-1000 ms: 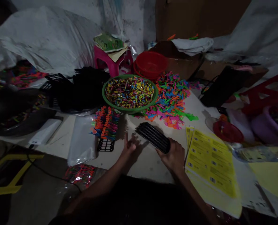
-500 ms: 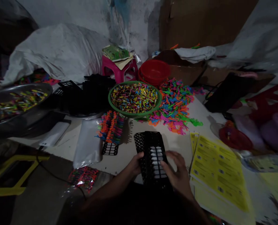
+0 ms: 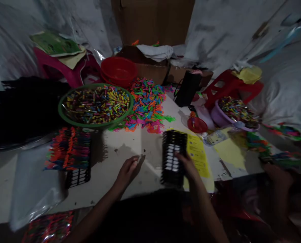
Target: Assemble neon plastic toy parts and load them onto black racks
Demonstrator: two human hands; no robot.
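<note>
My right hand [image 3: 188, 164] grips the right side of a black lattice-walled plastic tray [image 3: 167, 175], its thumb over the front. Rows of white pieces [image 3: 172, 158] show in the tray's slots. The tray is tilted up at the edge of a printed yellow sheet [image 3: 198, 153]. My left hand [image 3: 130, 167] is apart from the tray, above the white table [image 3: 130, 143], with its fingers pressed together. A small pale bit shows at its fingertips, too blurred to name.
A green basin [image 3: 64, 116] of small colourful wrapped pieces stands behind, beside a heap of bright plastic figures [image 3: 150, 101]. To the left are a rack of colourful figures [image 3: 69, 148] and clear plastic bags [image 3: 36, 182]. Another person's hand [image 3: 277, 172] is at right, near a purple basin [image 3: 220, 116].
The view has swung to the right. My left hand has let go of the black tray and moved left of it. The tray, in my right hand, now reaches over the yellow sheet.
</note>
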